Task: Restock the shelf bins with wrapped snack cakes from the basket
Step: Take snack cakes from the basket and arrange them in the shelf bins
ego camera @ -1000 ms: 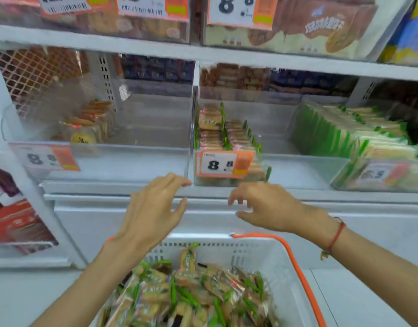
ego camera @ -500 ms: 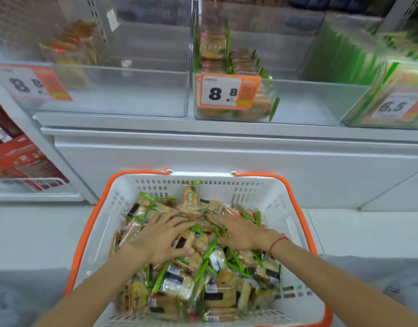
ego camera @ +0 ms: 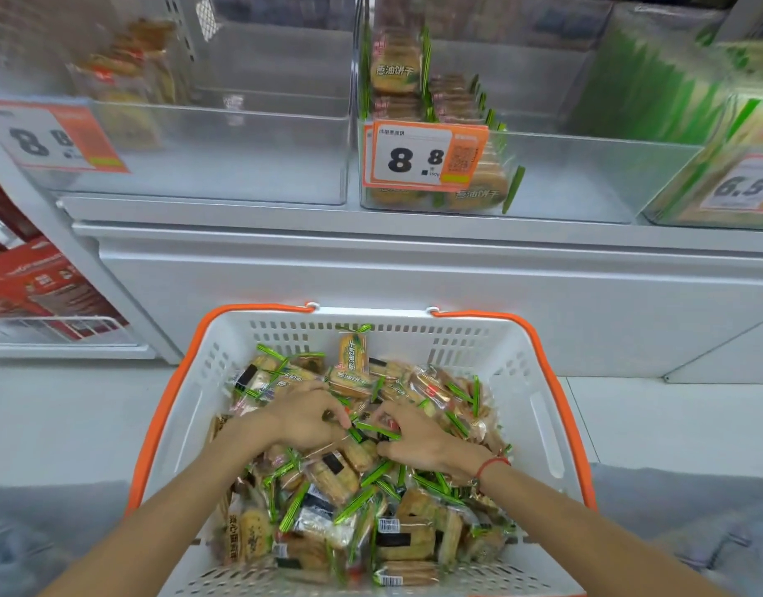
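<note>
Resting on heaped snack cakes (ego camera: 328, 476), left hand (ego camera: 304, 420) and right hand (ego camera: 418, 437), perhaps pinching

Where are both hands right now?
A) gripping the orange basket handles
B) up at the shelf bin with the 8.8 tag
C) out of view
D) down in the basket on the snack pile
D: the left hand and right hand both lie on the wrapped snack cakes inside the basket, below the shelf.

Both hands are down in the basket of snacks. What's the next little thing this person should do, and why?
Probably close both hands round a few packets and lift. The left hand and right hand rest on the snack cakes in the basket, and the middle bin has plenty of room.
</note>
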A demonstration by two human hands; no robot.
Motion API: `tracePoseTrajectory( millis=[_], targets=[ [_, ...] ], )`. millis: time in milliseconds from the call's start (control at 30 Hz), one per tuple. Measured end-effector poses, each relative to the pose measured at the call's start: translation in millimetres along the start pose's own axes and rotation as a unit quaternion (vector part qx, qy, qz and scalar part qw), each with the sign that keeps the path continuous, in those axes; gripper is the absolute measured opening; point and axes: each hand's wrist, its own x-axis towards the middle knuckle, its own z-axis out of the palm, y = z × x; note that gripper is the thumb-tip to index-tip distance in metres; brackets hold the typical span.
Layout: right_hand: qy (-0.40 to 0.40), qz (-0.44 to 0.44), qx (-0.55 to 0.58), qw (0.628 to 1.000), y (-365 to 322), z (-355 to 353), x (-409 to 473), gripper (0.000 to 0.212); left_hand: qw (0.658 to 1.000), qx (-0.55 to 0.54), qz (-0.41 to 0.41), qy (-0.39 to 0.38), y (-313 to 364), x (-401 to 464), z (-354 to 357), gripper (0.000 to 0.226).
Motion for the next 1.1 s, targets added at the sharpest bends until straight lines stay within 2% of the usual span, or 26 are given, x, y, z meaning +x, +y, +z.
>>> tracePoseTrajectory(
  millis=[33,100,133,233,300,367,433,500,567,633,700,767,900,967,1000,1100],
  targets=[
    [0.003,-0.010,-0.001,1.000,-1,-3,0,0.036,1.000,-0.005,-0.005,0.007,1,-1,1,0.031],
    [0.024,-0.037,0.013,0.999,-4,-15,0,0.029,0.998,-0.051,-0.021,0.036,5,-2,1,0.068],
    [0.046,-0.046,0.029,0.997,-8,-22,0,0.027,0.994,-0.083,-0.024,0.060,10,-3,-1,0.074],
    [0.171,-0.072,0.031,0.982,-25,-47,-7,0.033,0.968,-0.206,-0.021,0.141,28,-9,-14,0.068],
    [0.271,-0.124,-0.069,0.952,-37,-59,-15,0.030,0.930,-0.346,-0.010,0.121,38,-15,-24,0.072],
    [0.323,-0.193,-0.188,0.907,-46,-67,-20,0.034,0.895,-0.436,0.011,0.097,45,-19,-33,0.064],
    [0.317,-0.230,-0.244,0.887,-47,-75,-19,0.041,0.872,-0.479,0.018,0.101,51,-20,-36,0.056],
    [0.295,-0.245,-0.218,0.898,-44,-87,-17,0.045,0.855,-0.507,0.004,0.111,53,-19,-37,0.046],
    [0.247,-0.225,-0.153,0.930,-44,-102,-20,0.066,0.859,-0.498,-0.003,0.117,49,-20,-38,0.045],
    [0.152,-0.162,-0.051,0.974,-51,-120,-32,0.095,0.871,-0.471,0.034,0.138,47,-26,-42,0.027],
    [0.087,-0.110,0.086,0.986,-60,-136,-46,0.104,0.868,-0.458,0.095,0.166,50,-32,-48,0.018],
    [0.091,-0.094,0.164,0.978,-69,-147,-54,0.088,0.862,-0.442,0.143,0.201,57,-37,-56,0.018],
    [0.165,-0.152,0.106,0.969,-82,-162,-55,0.032,0.859,-0.384,0.179,0.286,66,-45,-76,0.018],
    [0.188,-0.186,0.106,0.959,-92,-176,-58,0.024,0.847,-0.356,0.182,0.350,73,-51,-95,0.019],
    [0.202,-0.206,0.107,0.951,-100,-187,-60,0.024,0.829,-0.349,0.180,0.398,78,-54,-108,0.020],
    [0.249,-0.252,0.136,0.925,-124,-226,-64,0.023,0.739,-0.360,0.205,0.531,87,-64,-157,0.022]
  ],
)
